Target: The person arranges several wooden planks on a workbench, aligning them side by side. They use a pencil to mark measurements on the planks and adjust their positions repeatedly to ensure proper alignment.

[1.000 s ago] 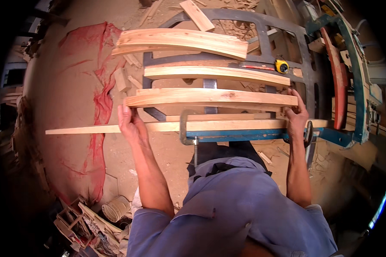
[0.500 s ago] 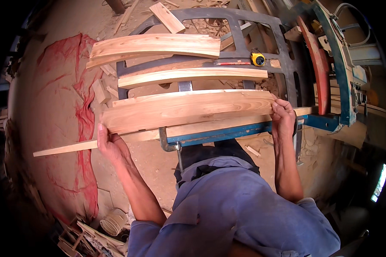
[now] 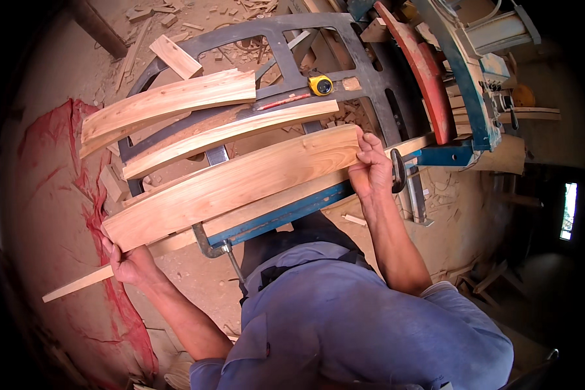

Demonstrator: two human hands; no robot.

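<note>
Both hands on the timber here! The left hand (image 3: 131, 263) is partly closed, gripping the lower left corner of a broad, pale-brown, gently curved wooden board (image 3: 240, 185). Over at the opposite end, the right hand (image 3: 372, 168) has its fingers curled in around the board's edge, so the board spans the whole gap between the two, tilted with its wide face to the camera.

Beneath it runs a long, straight, pale wooden strip (image 3: 78, 284), poking out past the left hand; whether board and strip touch, I can't tell. Between the hands on the near side, there's a blue metal beam (image 3: 279, 213) and a dark metal C-shaped clamp (image 3: 205, 242), the clamp closer to the left. Just right of the right hand, a black rounded handle (image 3: 398, 170).

Now look beyond the hands: a slim, curved, pale wooden piece (image 3: 240, 133), then a wider, curved, light wooden plank (image 3: 169, 104), both across the dark grey slotted metal tabletop (image 3: 364, 81). Past the right hand, a yellow-and-black tape measure (image 3: 320, 84), with a slender red pencil (image 3: 283, 102) beside it!
</note>
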